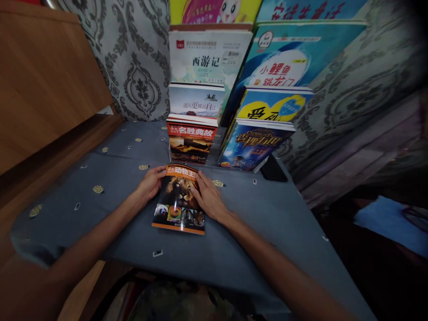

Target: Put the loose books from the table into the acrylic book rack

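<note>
A paperback book (179,200) with a lion's face on its dark cover and an orange strip along the bottom is in front of me at the table's middle, cover up. Its upper left edge is gripped by my left hand (152,183), whose fingertips go partly out of sight. My right hand (211,197) holds the opposite side, thumb lying over the cover. Just beyond the top of this book stands a red-topped book (192,140) in a rack.
Several more books stand in two stepped columns, with a blue fantasy book (252,145) at the front right. A dark phone-like slab (273,169) lies beside them. Grey-blue cloth (117,214) covers the table. A wooden panel (47,80) rises at left; patterned curtains (142,80) hang behind.
</note>
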Available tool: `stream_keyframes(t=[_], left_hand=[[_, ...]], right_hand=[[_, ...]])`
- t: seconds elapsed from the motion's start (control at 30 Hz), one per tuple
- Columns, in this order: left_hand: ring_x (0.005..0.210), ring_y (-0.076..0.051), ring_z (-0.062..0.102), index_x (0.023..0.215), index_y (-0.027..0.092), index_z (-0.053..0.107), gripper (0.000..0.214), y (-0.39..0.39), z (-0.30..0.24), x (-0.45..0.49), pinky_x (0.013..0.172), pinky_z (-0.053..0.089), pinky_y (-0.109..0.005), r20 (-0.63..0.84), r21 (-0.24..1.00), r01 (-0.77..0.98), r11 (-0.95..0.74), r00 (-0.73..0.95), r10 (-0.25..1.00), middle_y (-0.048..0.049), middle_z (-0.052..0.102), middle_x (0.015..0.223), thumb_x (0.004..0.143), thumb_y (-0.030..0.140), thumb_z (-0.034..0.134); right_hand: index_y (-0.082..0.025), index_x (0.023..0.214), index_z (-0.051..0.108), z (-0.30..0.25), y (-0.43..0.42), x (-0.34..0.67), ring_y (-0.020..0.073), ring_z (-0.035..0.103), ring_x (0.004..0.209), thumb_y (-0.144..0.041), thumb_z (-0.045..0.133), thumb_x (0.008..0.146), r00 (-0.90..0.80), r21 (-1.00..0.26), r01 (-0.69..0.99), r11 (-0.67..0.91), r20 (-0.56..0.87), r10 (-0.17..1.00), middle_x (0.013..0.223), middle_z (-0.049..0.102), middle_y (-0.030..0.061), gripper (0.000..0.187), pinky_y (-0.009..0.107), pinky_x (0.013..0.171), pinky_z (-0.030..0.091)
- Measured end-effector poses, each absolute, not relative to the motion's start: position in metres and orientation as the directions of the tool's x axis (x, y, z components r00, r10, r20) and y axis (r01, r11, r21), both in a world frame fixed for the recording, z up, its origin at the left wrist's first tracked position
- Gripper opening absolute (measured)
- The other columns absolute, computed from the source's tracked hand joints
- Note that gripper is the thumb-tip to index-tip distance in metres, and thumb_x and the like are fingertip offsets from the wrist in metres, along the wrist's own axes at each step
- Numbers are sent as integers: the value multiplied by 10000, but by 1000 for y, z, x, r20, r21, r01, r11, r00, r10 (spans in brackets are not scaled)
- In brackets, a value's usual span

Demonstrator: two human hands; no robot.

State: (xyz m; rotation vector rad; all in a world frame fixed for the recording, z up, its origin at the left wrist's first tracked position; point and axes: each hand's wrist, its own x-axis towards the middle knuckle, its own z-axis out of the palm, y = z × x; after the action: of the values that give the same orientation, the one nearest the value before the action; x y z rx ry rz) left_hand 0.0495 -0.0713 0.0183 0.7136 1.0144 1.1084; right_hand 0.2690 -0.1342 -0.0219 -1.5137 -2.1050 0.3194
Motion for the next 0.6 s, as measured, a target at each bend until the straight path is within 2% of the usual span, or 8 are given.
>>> stream_keyframes(t=[0.13, 0.27, 0.37, 0.47, 0.53, 0.6], left_hand=[[691, -123, 690, 877, 109, 675, 149, -73, 18, 52, 703, 565, -230, -293, 869, -386, 310, 102, 950, -44, 740, 800, 781, 3, 634], [679, -126, 672, 891, 136, 641, 149, -72, 15, 52, 644, 534, -214, -251, 921, -290, 262, 76, 965, -25, 725, 773, 760, 65, 648], [621, -120, 620, 907, 150, 641, 174, -68, 14, 46, 552, 462, -184, -172, 983, -57, 176, 73, 982, 11, 670, 695, 735, 139, 663], [617, -130, 592, 937, 160, 645, 205, -65, 20, 33, 524, 430, -186, -79, 974, 221, 48, 132, 988, 23, 618, 676, 740, 213, 637], [609, -147, 587, 959, 171, 647, 213, -67, 28, 18, 524, 427, -208, -66, 902, 432, -22, 188, 980, 18, 599, 682, 772, 257, 589], [580, -158, 569, 921, 186, 661, 191, -72, 39, -4, 538, 409, -229, -92, 735, 671, -94, 236, 967, 11, 582, 658, 811, 278, 536]], right_hand=[[-82, 1509, 409, -19, -135, 270, 311, 374, 1466, -533, 301, 1023, -237, -496, 799, 340, 260, 936, 1583, 378, 212, 672, 530, 1213, 302], [-122, 1496, 436, -20, -135, 271, 316, 390, 1455, -513, 343, 1017, -225, -498, 794, 350, 294, 929, 1568, 413, 193, 625, 542, 1197, 328], [-135, 1470, 469, -23, -135, 271, 323, 391, 1452, -466, 400, 1006, -244, -466, 800, 378, 323, 915, 1556, 432, 189, 574, 552, 1187, 335], [-132, 1442, 496, -25, -135, 271, 325, 392, 1450, -407, 451, 988, -265, -424, 816, 394, 332, 905, 1545, 447, 187, 532, 553, 1185, 333], [-126, 1428, 506, -25, -135, 271, 326, 394, 1448, -382, 463, 982, -273, -407, 822, 399, 333, 902, 1541, 452, 188, 516, 552, 1181, 337], [-120, 1422, 508, -23, -135, 270, 328, 389, 1450, -372, 461, 982, -278, -400, 824, 401, 330, 902, 1544, 446, 195, 510, 556, 1175, 342]])
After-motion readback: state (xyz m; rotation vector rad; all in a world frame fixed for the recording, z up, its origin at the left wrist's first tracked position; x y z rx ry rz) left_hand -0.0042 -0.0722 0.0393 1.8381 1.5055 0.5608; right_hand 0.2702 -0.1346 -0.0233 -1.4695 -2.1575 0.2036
